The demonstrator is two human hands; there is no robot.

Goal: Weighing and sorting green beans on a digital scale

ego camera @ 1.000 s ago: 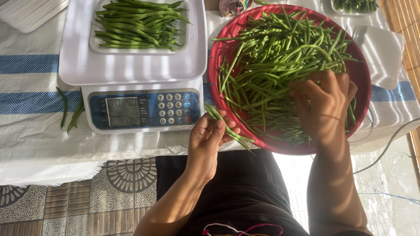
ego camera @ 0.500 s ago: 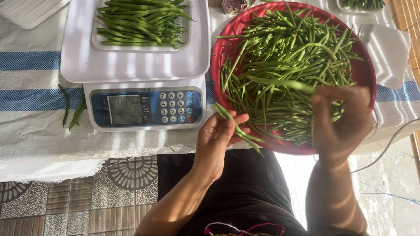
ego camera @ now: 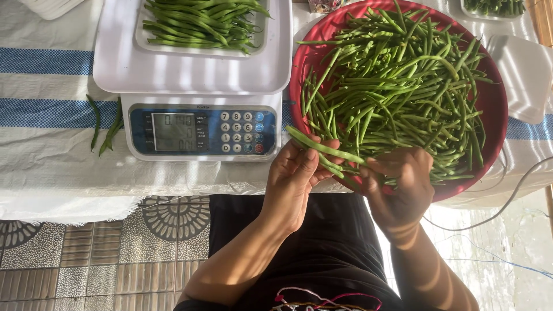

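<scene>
- Left hand, fingers curled shut round a small bunch of green beans, holds it just off the near rim of the red basin, above the table edge.
- Right hand closes on the same bunch from the other side, fingertips pinching the bean ends; both hands nearly touch, w/ the beans bridging them.
- Bunch lies slanted, tips pointing up-left toward the scale, tail ends over the basin's near rim.
- Red basin, round & wide, sits at the person's right, heaped w/ loose green beans lying every which way.
- Digital scale, blue front panel w/ lit display & round keypad buttons, stands just left of the basin, nearly touching it.
- On the scale's white platform: a white foam tray loaded w/ beans laid roughly lengthwise.
- A few stray beans lie on the cloth left of the scale.
- Table cover is a white woven cloth w/ blue stripes, frayed at the near edge.
- Empty white foam tray rests right of the basin; another tray of beans shows at top right, cut off by the frame.
- Patterned floor tiles below; thin cables trail off the table at right.
</scene>
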